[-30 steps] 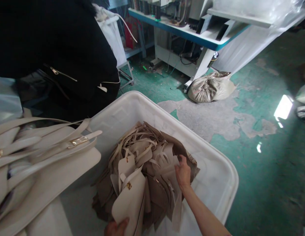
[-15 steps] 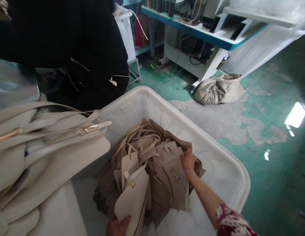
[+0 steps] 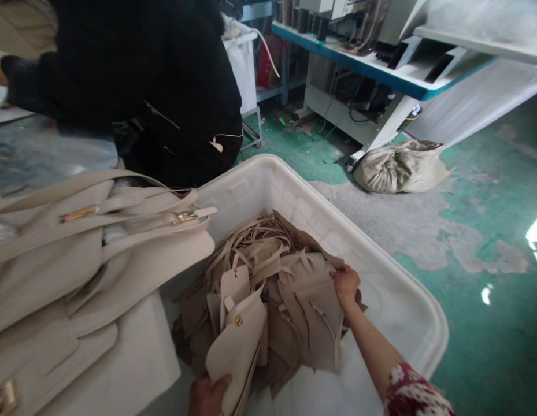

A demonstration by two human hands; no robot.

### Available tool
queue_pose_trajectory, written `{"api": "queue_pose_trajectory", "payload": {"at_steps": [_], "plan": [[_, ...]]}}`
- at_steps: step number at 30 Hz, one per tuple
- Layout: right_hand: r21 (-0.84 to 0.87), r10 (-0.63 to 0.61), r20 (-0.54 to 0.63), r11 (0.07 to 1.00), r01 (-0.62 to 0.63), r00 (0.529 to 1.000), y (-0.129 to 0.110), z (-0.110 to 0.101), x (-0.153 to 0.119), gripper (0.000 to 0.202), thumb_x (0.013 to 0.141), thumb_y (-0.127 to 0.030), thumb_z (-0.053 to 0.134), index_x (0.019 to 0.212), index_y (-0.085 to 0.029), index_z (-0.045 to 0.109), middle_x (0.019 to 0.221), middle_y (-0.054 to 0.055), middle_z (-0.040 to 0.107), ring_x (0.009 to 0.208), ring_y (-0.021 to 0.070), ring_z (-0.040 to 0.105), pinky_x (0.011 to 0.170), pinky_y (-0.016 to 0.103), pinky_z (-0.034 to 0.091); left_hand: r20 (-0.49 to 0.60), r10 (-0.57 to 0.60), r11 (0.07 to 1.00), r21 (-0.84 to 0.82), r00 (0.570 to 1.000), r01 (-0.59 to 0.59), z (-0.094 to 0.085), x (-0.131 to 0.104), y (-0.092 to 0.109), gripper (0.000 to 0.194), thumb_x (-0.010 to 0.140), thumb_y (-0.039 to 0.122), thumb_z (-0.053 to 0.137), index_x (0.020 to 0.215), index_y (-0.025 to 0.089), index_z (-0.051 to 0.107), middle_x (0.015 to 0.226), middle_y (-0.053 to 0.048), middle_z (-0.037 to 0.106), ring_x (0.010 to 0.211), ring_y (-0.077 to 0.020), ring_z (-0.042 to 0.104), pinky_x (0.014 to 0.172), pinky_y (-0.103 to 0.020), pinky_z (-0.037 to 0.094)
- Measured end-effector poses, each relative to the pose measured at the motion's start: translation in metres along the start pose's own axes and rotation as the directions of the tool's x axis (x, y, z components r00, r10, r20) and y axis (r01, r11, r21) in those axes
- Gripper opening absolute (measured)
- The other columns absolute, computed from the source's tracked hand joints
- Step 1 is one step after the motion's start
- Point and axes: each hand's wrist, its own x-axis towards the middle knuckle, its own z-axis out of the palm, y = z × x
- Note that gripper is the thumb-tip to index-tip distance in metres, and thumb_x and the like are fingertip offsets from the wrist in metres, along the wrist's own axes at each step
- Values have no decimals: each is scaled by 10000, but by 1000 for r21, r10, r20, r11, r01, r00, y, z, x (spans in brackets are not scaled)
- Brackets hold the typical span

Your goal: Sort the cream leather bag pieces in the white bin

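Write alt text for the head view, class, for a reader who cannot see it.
Two bare hands reach into a white plastic bin heaped with beige bag pieces: the left hand grips one flap at the near edge, the right hand grips the far side of the pile. Finished beige handbags lie stacked at left.

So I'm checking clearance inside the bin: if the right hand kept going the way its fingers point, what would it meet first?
The right hand points up-left into the pile of beige leather bag pieces. It would likely meet the tangled straps first, then the white bin's far wall; depth is unclear.

one bin, two hands, one sack
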Motion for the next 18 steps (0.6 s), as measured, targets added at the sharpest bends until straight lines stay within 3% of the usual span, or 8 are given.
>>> {"api": "queue_pose_trajectory", "payload": {"at_steps": [3, 6, 9, 12, 15, 18], "plan": [[93, 1, 121, 996, -12, 993, -11, -18, -33, 114, 586, -185, 656, 684, -162, 604, 671, 7, 594, 731, 191, 534, 736, 342, 388, -11, 26, 1000, -17, 1000, -26, -2, -21, 23, 199, 516, 236, 616, 658, 111, 679, 659, -66, 694, 679, -259, 639, 623, -298, 504], [276, -11, 323, 958, -83, 946, -23, -48, -105, 159, 480, -217, 675, 623, -184, 614, 592, 9, 590, 665, 205, 527, 654, 307, 383, 9, 30, 1000, 2, 1000, -30, -9, -58, 57, 151, 545, 188, 571, 627, 110, 671, 631, -53, 684, 649, -249, 628, 583, -288, 485], [424, 12, 572, 851, -309, 820, -29, -71, -188, 194, 456, -283, 673, 605, -192, 588, 535, -6, 581, 538, 175, 522, 524, 277, 392, 11, 67, 996, 52, 998, -67, -14, -110, 94, 170, 582, 144, 523, 661, 109, 670, 645, -51, 679, 675, -244, 622, 582, -279, 469], [441, 21, 753, 726, -528, 658, -28, -84, -251, 286, 397, -284, 704, 634, -189, 575, 556, -11, 605, 525, 167, 553, 533, 294, 440, 8, 197, 954, 229, 980, -193, -14, -170, 121, 278, 597, 74, 466, 785, 131, 663, 747, -38, 681, 775, -218, 616, 665, -257, 451], [399, -9, 851, 661, -636, 525, -20, -106, -287, 346, 336, -280, 752, 614, -188, 567, 546, -21, 607, 534, 163, 572, 550, 297, 456, -13, 281, 850, 468, 960, -242, -12, -232, 139, 316, 637, 45, 425, 840, 172, 632, 848, -44, 666, 839, -198, 598, 726, -257, 421], [332, -62, 916, 672, -662, 397, -13, -144, -304, 362, 350, -320, 786, 619, -188, 584, 576, -3, 624, 540, 177, 583, 516, 297, 444, -28, 329, 791, 554, 944, -260, -15, -289, 154, 315, 684, 37, 380, 842, 195, 601, 866, -53, 649, 824, -191, 590, 698, -260, 407]]}}
